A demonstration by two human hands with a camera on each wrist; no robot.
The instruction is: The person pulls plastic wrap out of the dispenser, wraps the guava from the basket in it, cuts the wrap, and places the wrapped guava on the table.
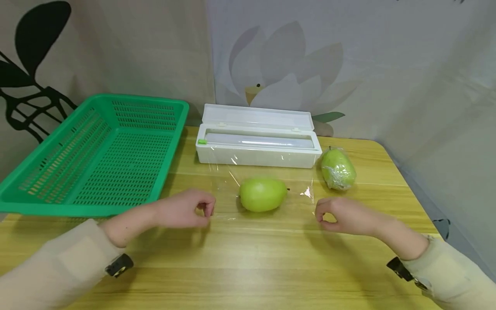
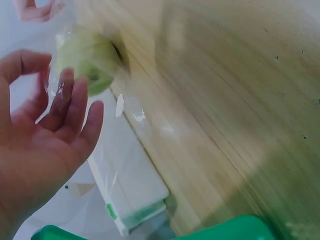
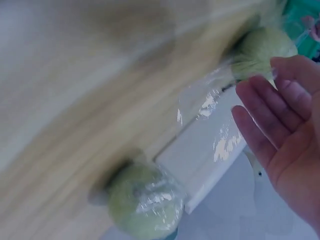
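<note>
Clear film [image 1: 307, 191], 1 sheet, held at 2 edges.
My left hand [image 1: 184, 209] pinches it centre-left, my right hand [image 1: 350, 216] centre-right; 1 bare green fruit [image 1: 262, 195] between them, mid-frame; 1 wrapped fruit [image 1: 338, 169], right; white box [image 1: 257, 157], upper centre; green basket [image 1: 89, 210], left.

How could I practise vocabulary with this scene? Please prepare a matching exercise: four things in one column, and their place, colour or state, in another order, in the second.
Things:
1. plastic basket
2. cling film box
3. cling film sheet
4. wrapped pear

Descriptions:
A. transparent, held between left hand and right hand
B. beside the right end of the white container
C. green, on the left
D. white, lid open

Right pairs: 1-C, 2-D, 3-A, 4-B
</note>
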